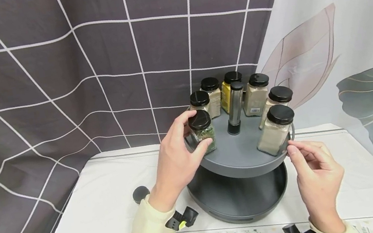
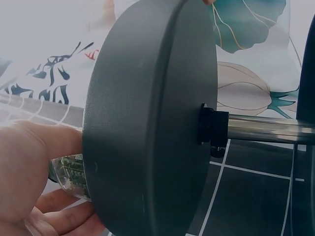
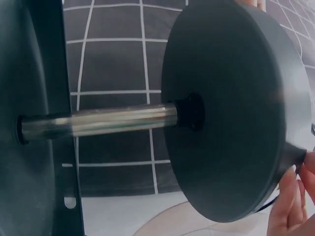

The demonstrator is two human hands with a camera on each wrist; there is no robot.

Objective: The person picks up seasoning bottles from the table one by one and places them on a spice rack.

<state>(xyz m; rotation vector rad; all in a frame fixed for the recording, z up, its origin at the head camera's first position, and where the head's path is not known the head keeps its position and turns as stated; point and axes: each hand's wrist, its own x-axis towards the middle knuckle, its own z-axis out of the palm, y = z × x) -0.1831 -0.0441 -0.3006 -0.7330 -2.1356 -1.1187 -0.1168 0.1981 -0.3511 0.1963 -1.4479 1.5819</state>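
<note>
A grey two-tier spice rack [image 1: 237,159] stands on the white cloth, its round upper tray [image 2: 118,98] joined to the lower tray [image 1: 240,201] by a metal post [image 3: 123,120]. My left hand [image 1: 177,150] holds a square glass jar of green herbs [image 1: 207,133] with a black lid, thumb in front, at the upper tray's left edge. At the tray's right edge, my right hand [image 1: 316,173] pinches the rim by a thin side rail [image 1: 293,131]. Close by stands a jar of pale powder [image 1: 273,137]. Whether the herb jar touches the tray floor is hard to tell.
Several more black-lidded spice jars [image 1: 257,95] line the back and right of the upper tray, around a short upright metal post [image 1: 235,104]. A round black lid [image 1: 141,193] shows left of my left wrist. Dark checked cloth [image 1: 107,55] hangs behind.
</note>
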